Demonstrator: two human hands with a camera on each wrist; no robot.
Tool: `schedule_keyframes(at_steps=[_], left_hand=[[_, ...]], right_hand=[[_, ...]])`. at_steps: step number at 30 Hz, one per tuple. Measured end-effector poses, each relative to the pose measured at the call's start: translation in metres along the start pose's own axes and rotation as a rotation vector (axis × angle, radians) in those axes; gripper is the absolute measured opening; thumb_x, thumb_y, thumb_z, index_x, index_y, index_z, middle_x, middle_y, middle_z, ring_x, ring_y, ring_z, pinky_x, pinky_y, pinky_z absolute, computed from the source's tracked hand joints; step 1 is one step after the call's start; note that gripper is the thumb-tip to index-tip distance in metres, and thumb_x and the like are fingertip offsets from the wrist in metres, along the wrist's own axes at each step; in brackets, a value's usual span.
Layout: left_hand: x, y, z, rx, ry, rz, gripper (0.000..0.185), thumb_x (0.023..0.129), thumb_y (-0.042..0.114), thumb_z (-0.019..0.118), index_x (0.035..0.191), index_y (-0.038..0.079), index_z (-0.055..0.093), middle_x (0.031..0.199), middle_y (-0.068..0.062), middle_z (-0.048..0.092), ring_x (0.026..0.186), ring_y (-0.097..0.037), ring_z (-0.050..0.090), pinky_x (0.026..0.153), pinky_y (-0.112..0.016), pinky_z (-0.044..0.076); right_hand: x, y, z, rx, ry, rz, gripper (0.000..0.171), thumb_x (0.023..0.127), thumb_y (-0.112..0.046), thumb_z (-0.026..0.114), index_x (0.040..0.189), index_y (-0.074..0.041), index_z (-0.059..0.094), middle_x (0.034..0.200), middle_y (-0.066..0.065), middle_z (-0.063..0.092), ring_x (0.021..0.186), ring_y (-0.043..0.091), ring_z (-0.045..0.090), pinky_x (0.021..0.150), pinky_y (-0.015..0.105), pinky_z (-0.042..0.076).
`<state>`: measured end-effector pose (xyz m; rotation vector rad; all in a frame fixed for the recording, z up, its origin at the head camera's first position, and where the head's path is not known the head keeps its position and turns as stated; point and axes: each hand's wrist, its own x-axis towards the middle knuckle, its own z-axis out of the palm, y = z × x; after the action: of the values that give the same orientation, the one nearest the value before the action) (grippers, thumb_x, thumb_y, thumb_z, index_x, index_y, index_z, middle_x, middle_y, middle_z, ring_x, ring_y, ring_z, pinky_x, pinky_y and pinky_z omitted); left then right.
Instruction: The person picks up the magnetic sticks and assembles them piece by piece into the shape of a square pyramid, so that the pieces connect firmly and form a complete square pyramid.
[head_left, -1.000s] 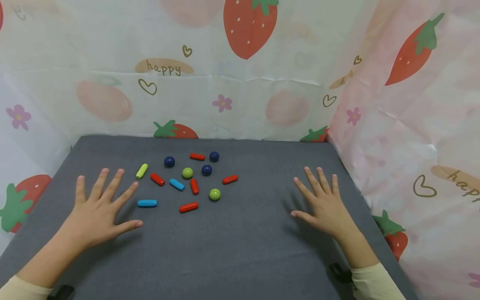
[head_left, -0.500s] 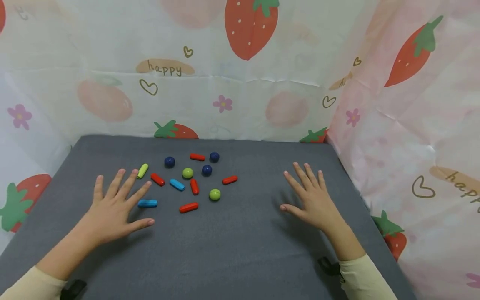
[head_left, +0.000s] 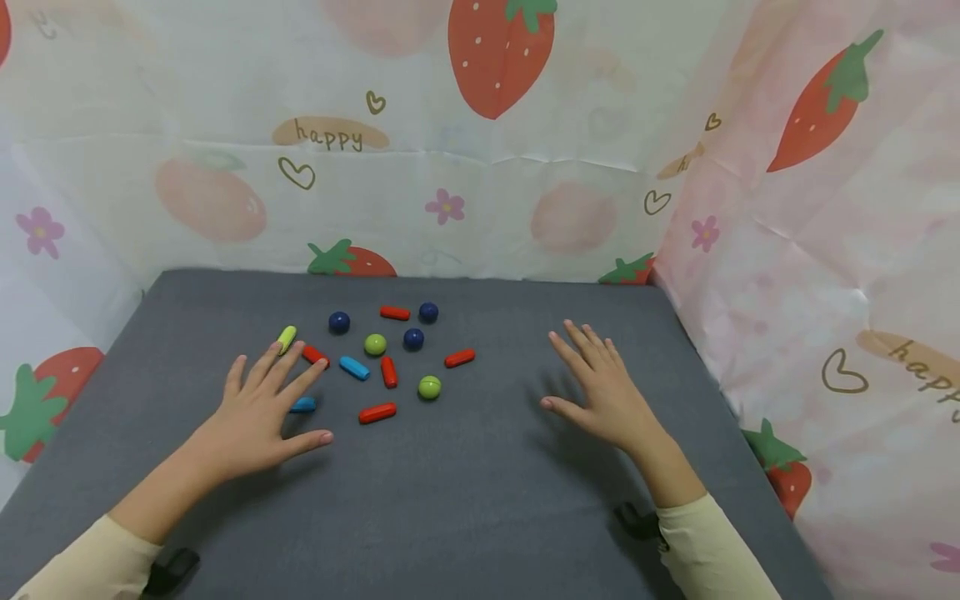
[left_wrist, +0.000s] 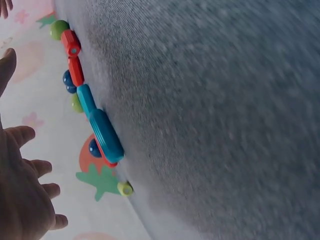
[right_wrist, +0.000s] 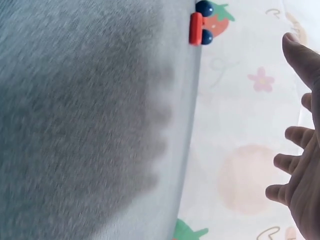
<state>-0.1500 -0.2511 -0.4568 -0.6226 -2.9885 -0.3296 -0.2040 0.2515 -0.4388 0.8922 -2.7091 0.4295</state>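
Note:
My left hand [head_left: 258, 421] hovers over the left part of the cloth with its fingers spread, holding nothing. Beneath it, a blue stick-shaped bead [head_left: 303, 405] is partly hidden in the head view, as is the lower end of a yellow-green stick bead [head_left: 287, 337]. A red stick bead [head_left: 315, 357] lies by its index fingertip. On the right, my right hand [head_left: 607, 396] hangs above the cloth, fingers spread and empty. Nearest to it is a red stick bead [head_left: 460, 358]. In the left wrist view, the blue bead [left_wrist: 106, 136] shows large beyond the hand.
Between the hands lie round green beads [head_left: 429, 387], round dark blue beads [head_left: 413, 339], another blue stick bead [head_left: 354, 368] and several more red stick beads [head_left: 377, 413]. A grey cloth [head_left: 480, 500] covers the table. Strawberry-print sheets [head_left: 495, 183] stand behind and at the sides.
My left hand has moved right, towards the beads, and now covers part of the blue and yellow-green stick beads. My right hand has shifted left. The beads lie where they were.

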Motion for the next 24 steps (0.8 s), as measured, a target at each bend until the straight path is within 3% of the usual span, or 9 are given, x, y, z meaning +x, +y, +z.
schedule_keyframes(at_steps=[7, 13, 24], left_hand=[[0.008, 0.004, 0.005, -0.042, 0.019, 0.022, 0.1, 0.086, 0.072, 0.066, 0.161, 0.015, 0.033, 0.168, -0.022, 0.019, 0.153, -0.048, 0.012, 0.113, -0.077, 0.006], [0.014, 0.008, 0.008, -0.107, 0.015, 0.021, 0.1, 0.086, 0.066, 0.071, 0.161, 0.013, 0.032, 0.167, -0.02, 0.021, 0.153, -0.046, 0.014, 0.114, -0.075, 0.011], [0.026, 0.02, 0.016, -0.261, -0.008, 0.008, 0.099, 0.085, 0.056, 0.078, 0.16, 0.009, 0.034, 0.165, -0.021, 0.026, 0.15, -0.046, 0.021, 0.115, -0.072, 0.018]], right_hand=[[0.01, -0.008, 0.004, 0.093, -0.007, -0.001, 0.097, 0.088, -0.045, 0.08, 0.164, -0.023, 0.025, 0.169, 0.01, 0.023, 0.156, 0.036, 0.021, 0.12, 0.066, 0.018], [0.021, -0.016, 0.008, 0.189, -0.014, 0.004, 0.094, 0.089, -0.041, 0.081, 0.164, -0.021, 0.027, 0.167, 0.009, 0.029, 0.154, 0.036, 0.027, 0.12, 0.062, 0.022], [0.035, -0.028, 0.019, 0.341, -0.073, 0.069, 0.092, 0.091, -0.042, 0.078, 0.164, -0.031, 0.024, 0.168, -0.003, 0.027, 0.154, 0.024, 0.026, 0.119, 0.057, 0.03]])
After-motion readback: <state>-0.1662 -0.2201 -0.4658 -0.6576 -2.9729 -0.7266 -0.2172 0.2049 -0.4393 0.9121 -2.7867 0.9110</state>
